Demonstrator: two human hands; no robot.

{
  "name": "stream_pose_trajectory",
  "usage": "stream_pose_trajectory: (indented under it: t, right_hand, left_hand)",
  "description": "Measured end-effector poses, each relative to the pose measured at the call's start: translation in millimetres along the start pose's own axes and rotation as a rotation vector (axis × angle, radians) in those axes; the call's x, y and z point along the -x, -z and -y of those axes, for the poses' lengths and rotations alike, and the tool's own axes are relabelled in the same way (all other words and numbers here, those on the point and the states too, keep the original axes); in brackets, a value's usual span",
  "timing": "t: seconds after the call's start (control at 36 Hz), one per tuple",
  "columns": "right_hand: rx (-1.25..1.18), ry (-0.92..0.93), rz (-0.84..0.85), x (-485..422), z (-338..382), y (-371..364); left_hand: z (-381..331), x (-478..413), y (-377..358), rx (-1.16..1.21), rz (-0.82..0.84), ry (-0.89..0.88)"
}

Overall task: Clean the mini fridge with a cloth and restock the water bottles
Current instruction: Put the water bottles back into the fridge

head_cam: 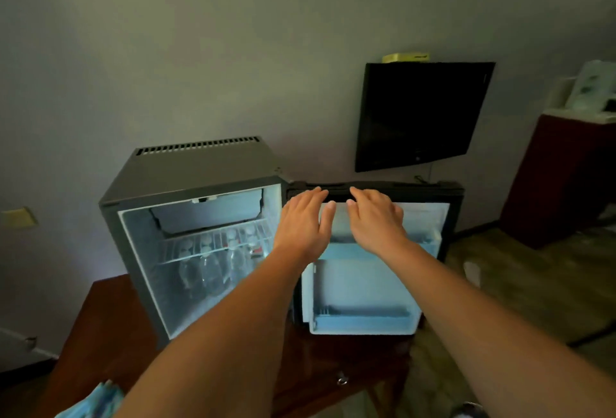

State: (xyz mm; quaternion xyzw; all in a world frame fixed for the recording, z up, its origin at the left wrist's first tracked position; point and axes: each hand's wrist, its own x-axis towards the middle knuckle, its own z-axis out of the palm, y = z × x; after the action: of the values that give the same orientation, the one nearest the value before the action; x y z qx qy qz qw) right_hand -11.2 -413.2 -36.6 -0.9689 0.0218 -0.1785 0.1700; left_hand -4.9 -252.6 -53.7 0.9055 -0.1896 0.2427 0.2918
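Note:
A grey mini fridge (196,167) stands on a dark wooden table, its door (430,214) swung wide open to the right. Inside, several clear water bottles (206,267) stand under a white wire shelf (213,244). My left hand (305,222) and my right hand (375,217) reach side by side to the top of the open door. Both have straight fingers, and the fingertips touch the door's upper edge. Neither hand holds anything. A light blue cloth (96,401) lies at the table's near left corner.
The wooden table (106,334) has a drawer with a small ring pull (341,379) in front. A black TV (420,114) hangs on the wall behind the door. A dark red cabinet (563,181) stands at the right on a wooden floor.

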Motion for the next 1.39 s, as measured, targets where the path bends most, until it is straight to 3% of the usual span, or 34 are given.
stream_pose_trajectory:
  t: [0.28, 0.5, 0.75, 0.92, 1.06, 1.25, 1.39]
  right_hand:
    - [0.195, -0.048, 0.053, -23.0, -116.3, 39.8]
    - [0.198, 0.027, 0.149, -36.0, -173.0, 35.2]
    - [0.147, 0.134, 0.117, -31.5, -189.0, 41.2]
    - [0.206, 0.273, -0.029, -14.8, -175.1, 70.8]
    - [-0.166, 0.253, 0.167, -11.7, -148.6, 92.6]
    - [-0.252, 0.42, 0.393, 14.4, -72.6, 69.0]
    - [-0.33, 0.522, 0.334, 38.3, -13.1, 40.7]
  left_hand:
    - [-88.8, -50.0, -72.6, -0.008, 0.117, 0.065]
    - [-108.6, -63.2, -129.3, -0.112, 0.291, 0.276]
    - [-112.8, -46.9, -136.4, -0.299, 0.159, 0.218]
    - [-108.1, -24.7, -111.7, -0.318, 0.059, 0.172]
    - [-98.0, 5.2, -76.4, -0.179, -0.036, 0.166]
    - [-66.3, 57.7, -4.3, -0.056, 0.038, 0.091]
    - [-35.6, 83.6, 54.6, 0.04, 0.133, 0.119]
